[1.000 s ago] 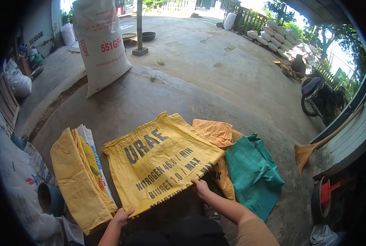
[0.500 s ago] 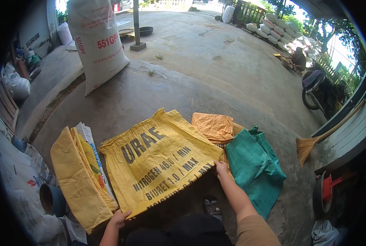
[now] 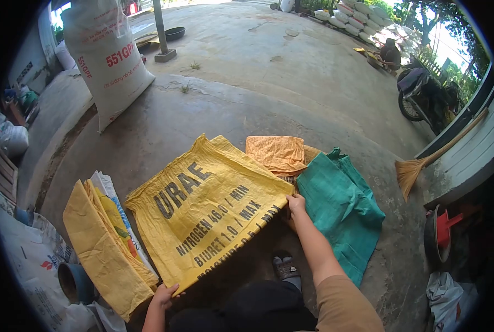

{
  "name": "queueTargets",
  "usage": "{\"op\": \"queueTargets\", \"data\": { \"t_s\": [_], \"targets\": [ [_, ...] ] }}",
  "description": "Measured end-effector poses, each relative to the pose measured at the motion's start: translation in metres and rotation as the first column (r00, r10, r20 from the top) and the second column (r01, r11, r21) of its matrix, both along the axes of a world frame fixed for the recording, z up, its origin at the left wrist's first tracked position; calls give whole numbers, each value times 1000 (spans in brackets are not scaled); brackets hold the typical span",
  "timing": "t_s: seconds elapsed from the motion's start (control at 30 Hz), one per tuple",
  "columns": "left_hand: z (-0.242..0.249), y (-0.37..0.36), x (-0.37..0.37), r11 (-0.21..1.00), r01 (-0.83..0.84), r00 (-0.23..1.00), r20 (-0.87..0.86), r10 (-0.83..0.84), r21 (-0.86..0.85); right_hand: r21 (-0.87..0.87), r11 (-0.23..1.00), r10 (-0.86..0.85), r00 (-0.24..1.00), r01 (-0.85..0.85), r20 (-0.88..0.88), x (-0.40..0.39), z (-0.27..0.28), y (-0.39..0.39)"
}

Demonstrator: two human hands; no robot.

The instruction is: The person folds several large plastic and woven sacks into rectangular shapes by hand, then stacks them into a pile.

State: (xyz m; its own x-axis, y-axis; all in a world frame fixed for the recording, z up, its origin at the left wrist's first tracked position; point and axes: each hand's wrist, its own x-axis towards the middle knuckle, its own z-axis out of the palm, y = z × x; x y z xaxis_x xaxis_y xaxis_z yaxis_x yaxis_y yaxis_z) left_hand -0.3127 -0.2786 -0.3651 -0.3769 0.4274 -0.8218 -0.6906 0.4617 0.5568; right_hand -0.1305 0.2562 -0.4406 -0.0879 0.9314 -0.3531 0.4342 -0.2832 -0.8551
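Observation:
A yellow woven sack (image 3: 202, 207) printed "URAE NITROGEN 46.0 / MIN" is held spread out flat above the concrete floor. My left hand (image 3: 165, 294) grips its near left corner. My right hand (image 3: 295, 204) grips its near right corner, beside a green sack (image 3: 338, 213). An orange sack (image 3: 275, 154) lies folded just behind the yellow one. A pile of folded yellow and printed sacks (image 3: 100, 243) lies to the left.
A full white sack marked "551GPF" (image 3: 105, 58) stands far left near a post (image 3: 161, 30). A broom (image 3: 432, 163) leans at the right wall, a red-and-black tool (image 3: 443, 232) below it. A motorbike (image 3: 418, 97) and stacked white bags (image 3: 363, 14) sit far right. White sacks (image 3: 22, 265) lie at left.
My right hand slid along the sack's near edge from the middle out to the right corner, stretching the sack wider. My left hand kept its corner. The view tilted down slightly.

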Motion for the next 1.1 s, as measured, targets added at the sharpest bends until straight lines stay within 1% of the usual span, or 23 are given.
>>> {"op": "queueTargets", "data": {
  "t_s": [0.1,0.17,0.2,0.23,0.27,0.3,0.33,0.37,0.4,0.47,0.5,0.53,0.6,0.67,0.7,0.73,0.8,0.83,0.9,0.93,1.0,1.03,1.1],
  "targets": [
    [4,3,2,1000,11,1000,2,-11,-2,-60,998,16,999,-19,-43,-4,13,-3],
    [4,4,1,1000,10,1000,6,-10,2,159,987,-29,997,18,69,-7,18,-7],
    [3,4,1,1000,6,1000,-3,-6,-5,157,987,-33,997,22,68,-4,11,-3],
    [2,4,1,1000,1,1000,-12,-1,-12,425,900,82,996,-94,47,0,7,2],
    [2,3,-1,1000,3,1000,-12,-3,-13,660,728,198,978,-186,58,4,3,6],
    [3,3,-2,1000,7,1000,-19,-8,-22,659,729,197,979,-185,57,9,1,13],
    [3,2,-3,999,11,1000,-25,-12,-32,439,862,307,950,-254,-54,14,-1,20],
    [4,1,-4,999,13,1000,-24,-14,-34,194,919,379,906,-343,-190,18,-1,26],
    [4,0,-5,999,4,1000,-31,-5,-35,193,919,377,906,-342,-190,20,9,28],
    [3,-3,-6,999,-2,999,-35,1,-36,-121,894,405,893,-432,-197,28,41,28],
    [2,-5,-6,999,-7,1000,-29,5,-38,-124,872,457,878,-474,-140,29,70,21],
    [1,-7,-7,999,-11,1000,-22,10,-40,-125,873,455,879,-471,-140,29,71,24],
    [-1,-11,-6,999,-37,998,-49,36,-23,-196,824,540,841,-532,-13,35,74,32],
    [-5,-15,-4,998,-66,995,-78,65,-5,-220,806,553,831,-550,-50,38,79,41],
    [-8,-16,-4,995,-99,992,-86,97,-11,-241,788,565,821,-567,-87,38,82,43],
    [-11,-18,-5,991,-130,987,-94,128,-17,-240,789,563,822,-566,-87,37,80,42],
    [-14,-16,-3,992,-127,987,-99,125,-12,-128,864,466,870,-486,-159,35,70,43],
    [-15,-15,-2,992,-124,987,-107,123,-7,-128,864,467,870,-487,-159,33,65,45],
    [-16,-13,-2,994,-110,987,-116,109,-5,-95,910,392,911,-404,-124,27,61,45],
    [-16,-13,-3,995,-95,988,-123,93,-6,-95,909,394,910,-407,-128,25,58,45],
    [-13,-11,-3,997,-81,992,-98,79,-14,89,955,275,957,-283,90,23,61,36],
    [-11,-11,-4,998,-66,995,-71,64,-20,87,955,277,957,-284,88,24,46,41],
    [-10,-7,-5,997,-77,996,-39,75,-32,265,939,169,963,-222,208,28,-3,58]
  ]
}}
